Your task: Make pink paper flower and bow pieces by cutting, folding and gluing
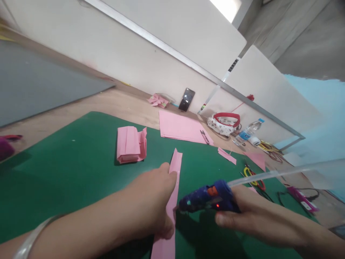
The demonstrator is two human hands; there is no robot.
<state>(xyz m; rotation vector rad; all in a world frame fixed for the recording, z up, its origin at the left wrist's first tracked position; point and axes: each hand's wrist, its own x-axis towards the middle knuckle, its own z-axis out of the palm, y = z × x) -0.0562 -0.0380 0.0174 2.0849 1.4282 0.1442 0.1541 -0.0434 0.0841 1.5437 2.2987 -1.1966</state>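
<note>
A long folded strip of pink paper (176, 162) stands out from the green mat (88, 172), running from the bottom edge toward the middle. My left hand (153, 196) is closed on it, thumb and fingers pinching the strip. In my right hand (250, 212) is a blue hot glue gun (206, 198) with its red light on and a clear glue stick (272, 174) out of its back. The nozzle is at the strip's right edge; whether glue comes out is too small to tell. A folded pink paper box (129, 144) lies beyond my left hand.
Pink sheets (180, 126) with small snips (204, 136) lie at the back. A phone (187, 99) leans on the wall. To the right are a water bottle (248, 132), yellow-and-red-handled scissors (253, 176) and a purple power strip (302, 199) with a dark cord.
</note>
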